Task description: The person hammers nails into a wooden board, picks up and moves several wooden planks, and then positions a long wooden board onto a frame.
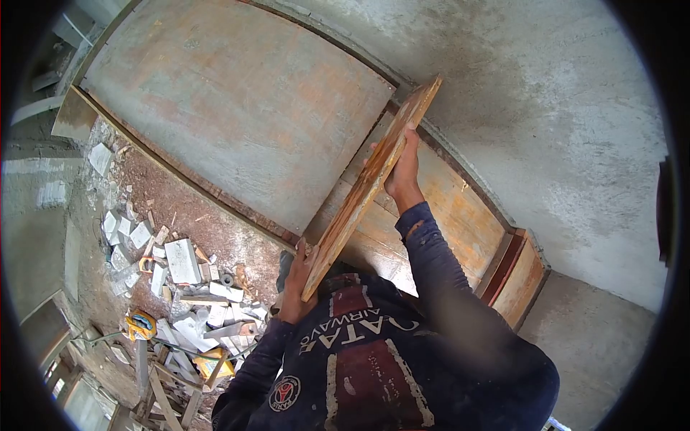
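Note:
A long wooden board (374, 179) is held on edge, slanting across the middle of the view. My left hand (295, 281) grips its lower end, the fingers against the board's left face. Farther up, my right hand (406, 172) is closed on the board from the right side, with fingertips just showing past the far face. Behind the board lies a large grey panel (244, 108) with a wooden edge. Under and to the right of the board is a lower wooden surface (445, 208) with orange stains.
A plastered wall (546, 115) runs along the right. On the floor at the left lie white block pieces (182, 261), a saw (147, 263), a yellow object (141, 325), a yellow bag (214, 365) and scrap wood (164, 399). A reddish-brown beam (503, 269) crosses the wooden surface's lower end.

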Demonstrator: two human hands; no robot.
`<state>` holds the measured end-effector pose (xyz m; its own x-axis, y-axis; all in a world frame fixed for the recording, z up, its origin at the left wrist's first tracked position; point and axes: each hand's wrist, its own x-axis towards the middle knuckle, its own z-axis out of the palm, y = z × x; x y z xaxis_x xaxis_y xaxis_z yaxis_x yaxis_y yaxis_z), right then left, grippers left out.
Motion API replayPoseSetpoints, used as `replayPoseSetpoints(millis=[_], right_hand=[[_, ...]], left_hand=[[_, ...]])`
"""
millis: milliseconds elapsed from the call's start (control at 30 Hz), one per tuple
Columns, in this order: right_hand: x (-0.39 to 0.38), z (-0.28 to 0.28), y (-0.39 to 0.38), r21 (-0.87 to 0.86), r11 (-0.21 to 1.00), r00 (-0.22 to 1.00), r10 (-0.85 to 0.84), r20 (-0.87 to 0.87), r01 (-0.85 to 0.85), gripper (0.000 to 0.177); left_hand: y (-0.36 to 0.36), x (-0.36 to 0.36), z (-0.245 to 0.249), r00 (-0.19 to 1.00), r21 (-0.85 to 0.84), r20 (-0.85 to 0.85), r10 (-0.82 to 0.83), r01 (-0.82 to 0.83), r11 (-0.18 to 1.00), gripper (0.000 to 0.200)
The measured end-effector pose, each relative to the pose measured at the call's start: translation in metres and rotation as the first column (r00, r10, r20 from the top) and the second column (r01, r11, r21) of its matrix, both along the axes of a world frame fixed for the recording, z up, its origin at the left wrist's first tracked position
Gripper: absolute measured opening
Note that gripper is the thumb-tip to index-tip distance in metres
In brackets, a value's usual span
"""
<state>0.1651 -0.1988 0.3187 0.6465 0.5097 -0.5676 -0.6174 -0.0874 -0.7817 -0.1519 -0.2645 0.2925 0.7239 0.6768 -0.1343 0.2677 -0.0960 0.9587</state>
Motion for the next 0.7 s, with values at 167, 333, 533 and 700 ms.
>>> replayPoseSetpoints(millis=[167,333,533,700], right_hand=[[0.004,-0.003,-0.004,0.017,0.999,0.999,0.035,0.014,-0.035,0.075],[0.004,0.0,-0.001,0.012,0.999,0.999,0.044,0.029,-0.044,0.078],[0.004,0.002,-0.002,0.014,0.999,0.998,0.047,0.033,-0.048,0.081],[0.006,0.001,-0.002,0.012,0.999,0.999,0.052,0.005,-0.052,0.083]], left_hand=[[0.001,0.0,0.005,1.0,-0.007,0.002,0.003,-0.003,1.0,0.076],[0.002,0.0,0.006,1.0,-0.014,-0.006,0.013,-0.013,1.0,0.076],[0.005,-0.002,0.007,1.0,0.003,-0.02,-0.005,0.005,1.0,0.071],[0.02,-0.013,0.019,0.984,-0.249,0.128,-0.12,0.149,0.957,0.111]])
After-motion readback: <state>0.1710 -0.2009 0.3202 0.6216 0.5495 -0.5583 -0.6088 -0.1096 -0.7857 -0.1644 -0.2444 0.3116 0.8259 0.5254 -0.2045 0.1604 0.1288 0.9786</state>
